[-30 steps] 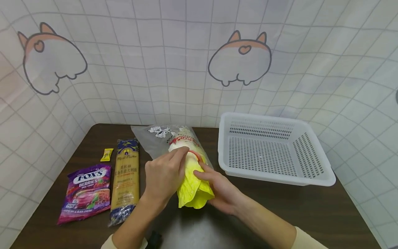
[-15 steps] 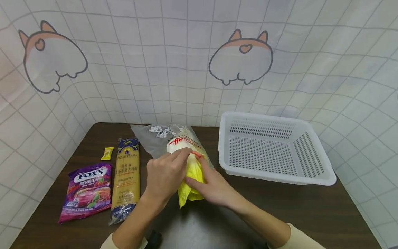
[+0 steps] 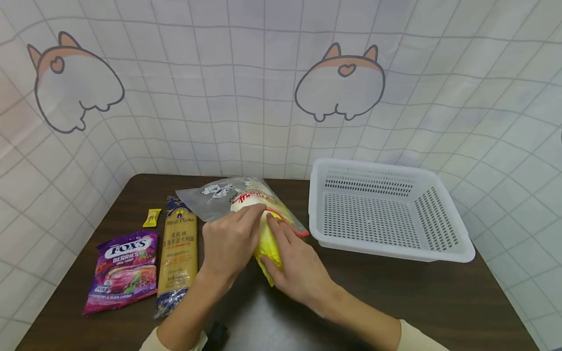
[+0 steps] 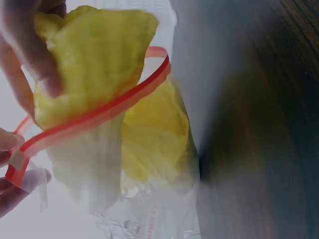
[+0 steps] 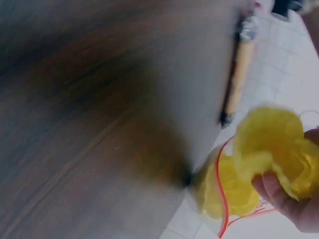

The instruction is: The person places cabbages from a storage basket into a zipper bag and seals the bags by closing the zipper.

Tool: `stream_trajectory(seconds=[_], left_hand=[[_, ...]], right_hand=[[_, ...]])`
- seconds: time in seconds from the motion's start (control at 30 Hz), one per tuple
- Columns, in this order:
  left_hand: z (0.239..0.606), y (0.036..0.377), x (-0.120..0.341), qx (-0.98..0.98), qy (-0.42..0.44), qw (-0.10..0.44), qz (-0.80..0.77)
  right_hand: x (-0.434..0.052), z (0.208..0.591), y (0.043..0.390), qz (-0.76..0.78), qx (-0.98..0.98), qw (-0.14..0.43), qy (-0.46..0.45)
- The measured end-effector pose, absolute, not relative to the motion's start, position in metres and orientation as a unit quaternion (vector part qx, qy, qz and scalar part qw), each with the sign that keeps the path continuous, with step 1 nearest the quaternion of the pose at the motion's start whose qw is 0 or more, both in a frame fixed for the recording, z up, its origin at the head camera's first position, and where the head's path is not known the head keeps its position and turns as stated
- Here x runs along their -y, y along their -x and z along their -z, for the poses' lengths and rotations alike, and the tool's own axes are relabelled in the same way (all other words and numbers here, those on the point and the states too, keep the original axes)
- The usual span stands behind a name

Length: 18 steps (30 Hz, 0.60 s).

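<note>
A yellow-leaved cabbage lies half inside a clear zip bag on the dark table. My left hand pinches the bag's red zip edge and holds the mouth open. My right hand grips the cabbage's leafy end, with fingers on top and thumb below. In the left wrist view the cabbage passes through the red zip loop. The right wrist view shows the leaves bunched in my fingers.
A white perforated basket stands at the right, close to the bag. On the left lie a long pasta pack, a purple Fox's candy bag and a small yellow sachet. A tiled backdrop rises behind the table.
The cabbage has slid further into the bag, so less yellow leaf shows. My right hand moved forward with it. The bag's far end shifted slightly left.
</note>
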State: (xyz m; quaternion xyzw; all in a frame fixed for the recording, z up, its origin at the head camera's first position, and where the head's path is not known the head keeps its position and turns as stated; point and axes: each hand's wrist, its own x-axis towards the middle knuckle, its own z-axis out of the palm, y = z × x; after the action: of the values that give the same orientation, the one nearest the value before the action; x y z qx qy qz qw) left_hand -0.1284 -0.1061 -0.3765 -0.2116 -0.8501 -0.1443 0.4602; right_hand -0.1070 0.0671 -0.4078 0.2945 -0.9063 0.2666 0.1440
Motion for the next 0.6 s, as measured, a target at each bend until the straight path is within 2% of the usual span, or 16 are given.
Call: stream_trajectory(seconds=[0.07,0.17,0.4,0.6], left_hand=[[0.376,0.128,0.106,0.85,0.214,0.459,0.144],[0.377,0.127,0.104,0.851,0.223,0.453,0.145],[0.382,0.126,0.1,0.852,0.238,0.447,0.133],[0.383,0.125,0.099,0.862,0.246,0.43,0.111]], right_hand=[[-0.065,0.409,0.108,-0.246,0.904,0.175,-0.301],[-0.062,0.408,0.111,-0.287,0.901,0.166,-0.28],[-0.057,0.408,0.12,-0.425,0.884,0.078,-0.179],[-0.049,0.416,0.126,-0.559,0.825,-0.027,-0.077]])
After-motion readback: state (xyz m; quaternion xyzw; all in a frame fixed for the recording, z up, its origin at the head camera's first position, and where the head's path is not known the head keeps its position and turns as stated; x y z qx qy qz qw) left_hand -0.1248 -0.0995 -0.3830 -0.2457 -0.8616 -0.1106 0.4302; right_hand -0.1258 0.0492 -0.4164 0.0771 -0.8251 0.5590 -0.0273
